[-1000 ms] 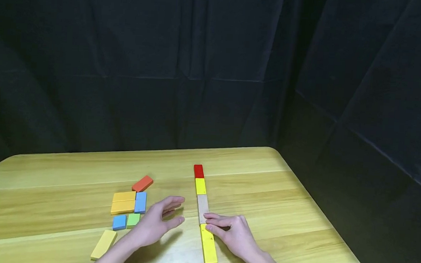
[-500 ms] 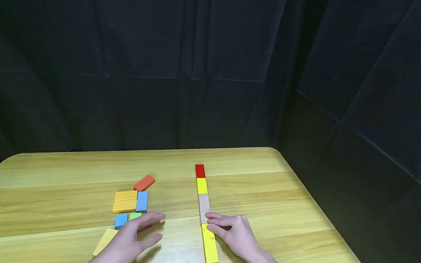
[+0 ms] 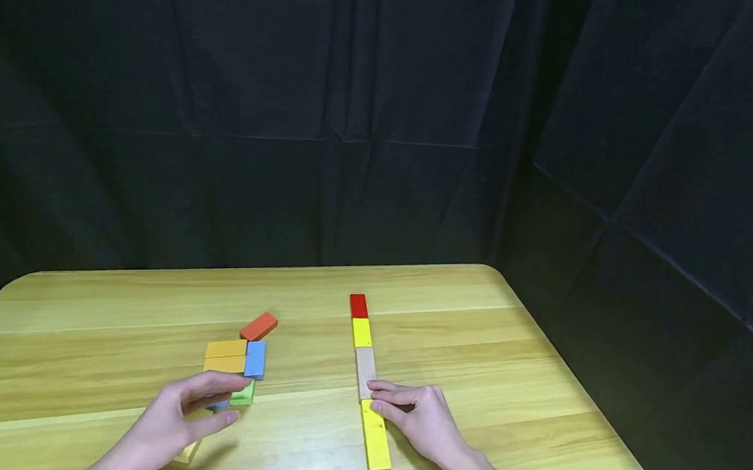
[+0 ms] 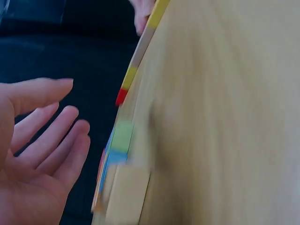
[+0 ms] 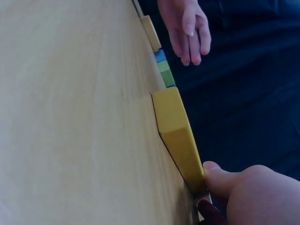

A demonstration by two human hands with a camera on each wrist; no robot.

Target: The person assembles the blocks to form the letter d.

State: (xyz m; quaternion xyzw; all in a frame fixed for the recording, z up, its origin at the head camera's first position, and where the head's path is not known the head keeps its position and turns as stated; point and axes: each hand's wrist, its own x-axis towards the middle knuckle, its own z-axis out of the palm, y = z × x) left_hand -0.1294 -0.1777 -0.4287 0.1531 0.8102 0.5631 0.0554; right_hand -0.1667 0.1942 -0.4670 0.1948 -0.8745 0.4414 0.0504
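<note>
My left hand (image 3: 172, 414) hovers over the blocks at the left, thumb and fingers apart, with nothing between them. Beneath it lie a green block (image 3: 242, 395), a small blue block (image 3: 219, 404) and a pale yellow block (image 4: 129, 193), partly hidden in the head view. My right hand (image 3: 421, 418) rests at the join of a row on the table, its thumb on the long yellow block (image 3: 375, 444) and its fingertips at the whitish block (image 3: 366, 373). Beyond them, the row runs on with a short yellow block (image 3: 361, 332) and a red block (image 3: 358, 306).
Two orange blocks (image 3: 226, 349) lie side by side against an upright-lying blue block (image 3: 255, 360), with an orange-red block (image 3: 259, 326) set at an angle behind. Dark curtains (image 3: 261, 115) hang behind and to the right of the wooden table (image 3: 486, 340).
My left hand has moved left and toward me, from near the row to over the loose blocks. My right hand and the row have stayed in place.
</note>
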